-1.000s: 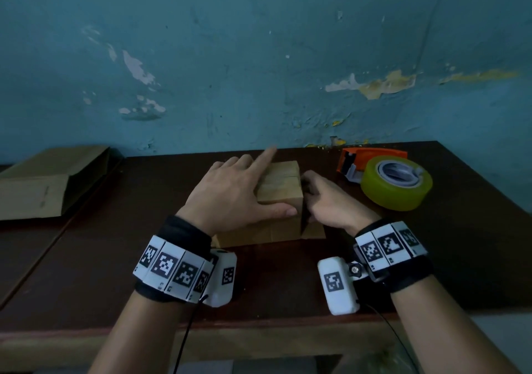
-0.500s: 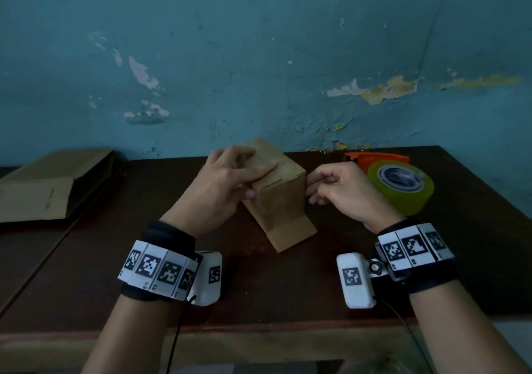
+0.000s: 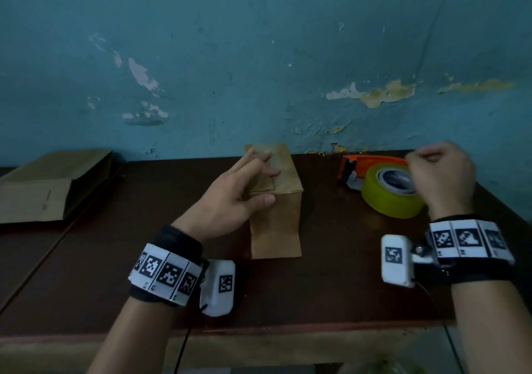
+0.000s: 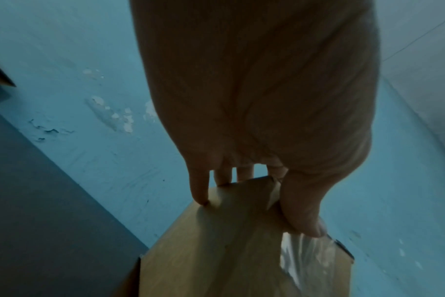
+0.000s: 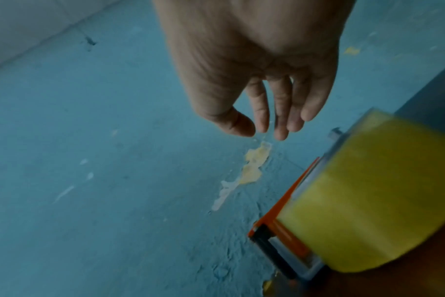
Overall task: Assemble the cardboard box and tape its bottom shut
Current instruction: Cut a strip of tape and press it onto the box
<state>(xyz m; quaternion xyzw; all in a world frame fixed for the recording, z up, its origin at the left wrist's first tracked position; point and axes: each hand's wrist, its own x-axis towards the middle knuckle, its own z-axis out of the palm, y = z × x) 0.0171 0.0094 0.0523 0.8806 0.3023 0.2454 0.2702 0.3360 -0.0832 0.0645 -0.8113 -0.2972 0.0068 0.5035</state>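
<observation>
Left hand steadies the small brown cardboard box; right hand hovers over the tape dispenser.

The small brown cardboard box [image 3: 275, 201] stands upright near the middle of the dark wooden table [image 3: 331, 281], folded flaps facing up. The left hand [image 3: 230, 198] rests on its top with fingers straight and spread, thumb against the near side; the left wrist view shows the fingertips [image 4: 200, 193] pressing the flaps. The right hand [image 3: 443, 175] is raised above the orange tape dispenser with its yellow roll [image 3: 385, 189], well right of the box, fingers loosely bent, gripping nothing. A flattened pile of brown cardboard [image 3: 49, 186] lies at the table's far left, beneath the peeling blue wall [image 3: 259, 57].
</observation>
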